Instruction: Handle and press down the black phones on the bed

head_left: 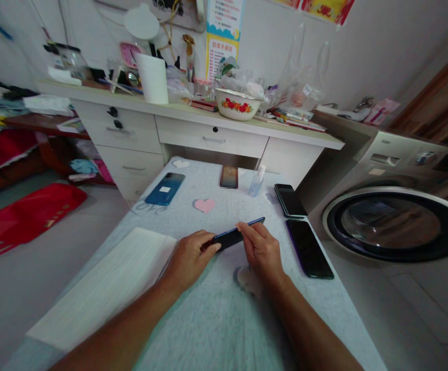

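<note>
A smartphone [231, 238] is held tilted on its long side above the cloth, its dark face toward me and a blue edge along the top. My left hand [188, 260] grips its left end, thumb on the near face. The fingers of my right hand [261, 251] are pinched together at the upper edge, towards the right end; whether something small is between them is hidden. To the right of this hand lies a black phone [311, 250] with a purple edge. Just beyond it are dark phones [290, 200] that look stacked.
A cloth-covered table [204, 319] carries a blue phone [165, 189], a brown-faced phone [229, 176], a clear spray bottle [256, 183] and a long pale sheet [108, 288]. Behind it stands a cluttered white desk [193, 135]. A washing machine [386, 226] is on the right.
</note>
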The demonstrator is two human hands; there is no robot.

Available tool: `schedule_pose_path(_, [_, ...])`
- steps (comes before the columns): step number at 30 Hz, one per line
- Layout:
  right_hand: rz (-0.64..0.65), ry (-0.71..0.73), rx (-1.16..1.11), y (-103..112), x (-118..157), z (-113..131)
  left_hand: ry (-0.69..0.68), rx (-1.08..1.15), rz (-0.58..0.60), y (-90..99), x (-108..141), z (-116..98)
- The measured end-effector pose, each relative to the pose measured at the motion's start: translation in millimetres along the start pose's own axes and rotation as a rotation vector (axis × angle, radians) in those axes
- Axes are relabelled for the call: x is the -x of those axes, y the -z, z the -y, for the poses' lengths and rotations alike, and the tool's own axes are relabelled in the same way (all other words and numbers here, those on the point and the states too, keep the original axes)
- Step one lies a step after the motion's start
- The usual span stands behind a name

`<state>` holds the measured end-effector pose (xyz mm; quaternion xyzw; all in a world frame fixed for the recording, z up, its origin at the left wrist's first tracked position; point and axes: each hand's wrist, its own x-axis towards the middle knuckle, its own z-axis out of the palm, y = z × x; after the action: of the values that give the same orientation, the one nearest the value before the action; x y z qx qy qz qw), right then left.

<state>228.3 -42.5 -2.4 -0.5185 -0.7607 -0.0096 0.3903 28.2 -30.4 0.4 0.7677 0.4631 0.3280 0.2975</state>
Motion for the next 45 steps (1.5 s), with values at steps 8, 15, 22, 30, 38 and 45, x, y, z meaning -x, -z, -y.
schedule_pose_path(8, [-0.096, -0.110, 0.104, 6.6, 0.8, -17.5, 0.001, -0.042, 0.020, 1.8, 1.3, -3.5])
schedule_pose_path(15, [-0.032, -0.030, -0.006, -2.3, 0.0, 4.0, -0.010, -0.039, 0.008, 1.6, 1.3, -5.1])
schedule_pose_path(22, [0.037, 0.054, -0.040, -11.7, 0.6, 27.6, -0.027, -0.005, 0.015, -0.9, 0.6, -6.9])
schedule_pose_path(30, [0.076, 0.176, -0.022, -10.6, -1.1, 38.1, -0.034, 0.015, 0.004, -2.5, 0.7, -5.0])
schedule_pose_path(38, [0.065, 0.024, -0.012, -1.4, 0.5, 14.7, -0.032, -0.030, 0.023, 0.7, 0.7, -8.5])
schedule_pose_path(45, [-0.035, -0.062, 0.067, 8.5, -1.0, -4.2, -0.032, -0.034, 0.018, 0.7, 1.4, -7.2])
